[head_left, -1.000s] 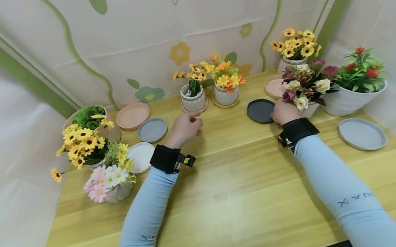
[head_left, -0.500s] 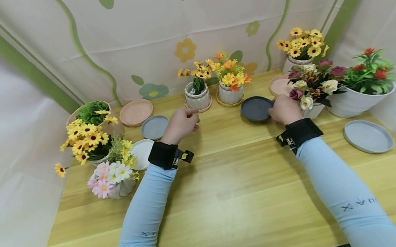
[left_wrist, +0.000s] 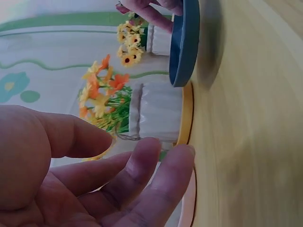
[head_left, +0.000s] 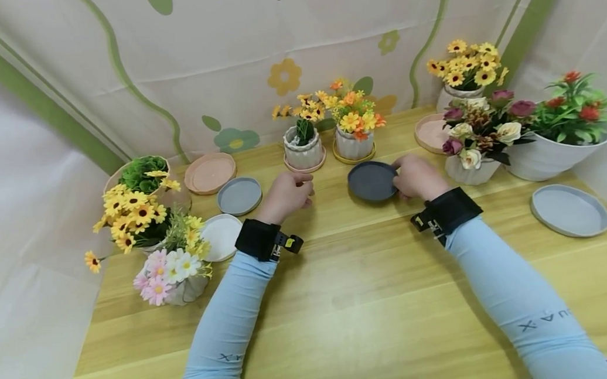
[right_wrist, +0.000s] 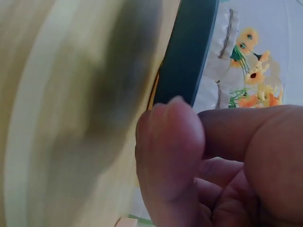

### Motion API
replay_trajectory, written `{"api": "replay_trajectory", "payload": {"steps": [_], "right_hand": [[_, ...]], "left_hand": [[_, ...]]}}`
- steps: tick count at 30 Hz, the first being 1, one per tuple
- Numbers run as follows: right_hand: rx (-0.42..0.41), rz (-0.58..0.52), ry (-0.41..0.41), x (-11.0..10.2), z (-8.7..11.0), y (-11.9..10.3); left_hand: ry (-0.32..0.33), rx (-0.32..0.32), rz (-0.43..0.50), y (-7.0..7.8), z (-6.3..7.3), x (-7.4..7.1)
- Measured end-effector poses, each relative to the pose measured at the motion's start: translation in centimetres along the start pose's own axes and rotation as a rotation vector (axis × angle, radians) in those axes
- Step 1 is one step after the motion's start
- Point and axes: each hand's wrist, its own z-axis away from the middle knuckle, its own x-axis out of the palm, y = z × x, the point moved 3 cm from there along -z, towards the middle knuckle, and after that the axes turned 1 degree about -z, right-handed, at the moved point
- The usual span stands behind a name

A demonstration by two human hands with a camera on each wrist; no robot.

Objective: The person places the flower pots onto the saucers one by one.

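A dark grey round saucer [head_left: 373,181] is pinched at its right edge by my right hand [head_left: 418,177]. In the left wrist view the saucer [left_wrist: 185,45] hovers over the table with its shadow beneath. My left hand [head_left: 286,195] holds nothing; its fingers are loosely bent, thumb apart from them in the left wrist view. Just beyond it, a ribbed white pot with small yellow flowers [head_left: 303,145] stands on a pink saucer [head_left: 319,165]. Beside that pot, another with orange and yellow flowers [head_left: 354,139] sits on a yellow saucer [head_left: 343,158].
Right of my right hand stand a rose pot [head_left: 472,169], a large white pot [head_left: 554,151], a pink saucer [head_left: 429,134] and a light grey saucer [head_left: 570,211]. Leftward are a pink saucer [head_left: 210,173], a grey saucer [head_left: 239,196], a white saucer [head_left: 221,237] and several flower pots.
My right hand has brought the dark grey saucer left and nearer to me, away from the rose pot. The left hand has barely shifted.
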Motion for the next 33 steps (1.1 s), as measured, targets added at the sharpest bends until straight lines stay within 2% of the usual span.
{"api": "replay_trajectory", "payload": {"steps": [4,9,12,17,20,23,33], "right_hand": [[0.023,0.012,-0.024,0.4,-0.1,0.3],[0.025,0.002,-0.022,0.9,-0.2,0.7],[0.003,0.010,-0.013,1.2,-0.3,0.7],[-0.010,0.011,-0.009,1.3,-0.6,0.5],[0.000,-0.019,-0.008,1.4,-0.8,0.4],[0.013,-0.053,-0.003,1.5,-1.0,0.4],[0.014,-0.074,0.022,1.3,-1.2,1.2]], "left_hand": [[-0.020,0.003,-0.010,-0.1,-0.8,1.2],[-0.050,0.034,-0.090,0.1,-2.2,3.6],[-0.041,0.030,-0.141,0.4,-2.9,4.8],[0.004,-0.019,-0.226,0.4,-4.3,5.6],[-0.006,-0.074,-0.180,0.2,-4.8,6.0],[-0.024,-0.123,-0.085,0.0,-5.2,6.6],[-0.041,-0.145,-0.015,0.0,-6.2,7.7]]}}
